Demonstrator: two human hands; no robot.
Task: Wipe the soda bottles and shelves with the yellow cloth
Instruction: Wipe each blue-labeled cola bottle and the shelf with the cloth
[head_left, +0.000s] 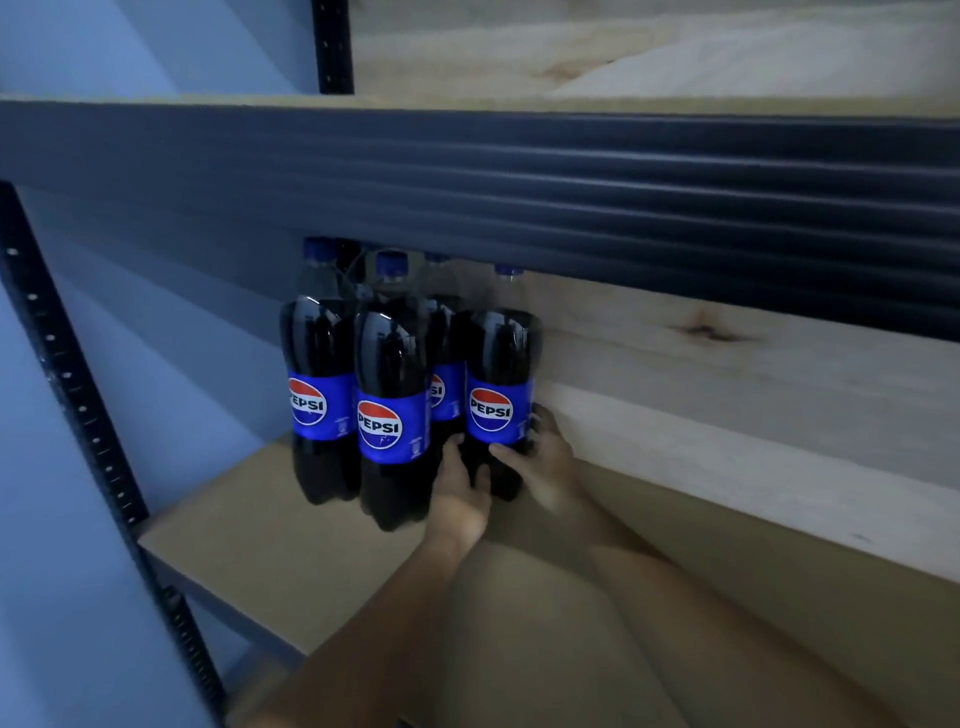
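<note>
Several dark Pepsi soda bottles with blue labels and blue caps stand grouped at the back left of a tan shelf board (291, 540). The rightmost bottle (501, 379) stands against the wooden back panel. My left hand (460, 493) wraps its fingers around the lower left side of that bottle. My right hand (540, 462) grips the bottle's lower right side, thumb across the front below the label. A front bottle (390, 410) stands just left of my left hand. No yellow cloth is in view.
A dark metal beam (519, 192) of the upper shelf crosses just above the bottle caps. A perforated black upright (78, 410) runs down the left side. A pale wooden back panel (727, 384) lines the right. Blue wall lies behind.
</note>
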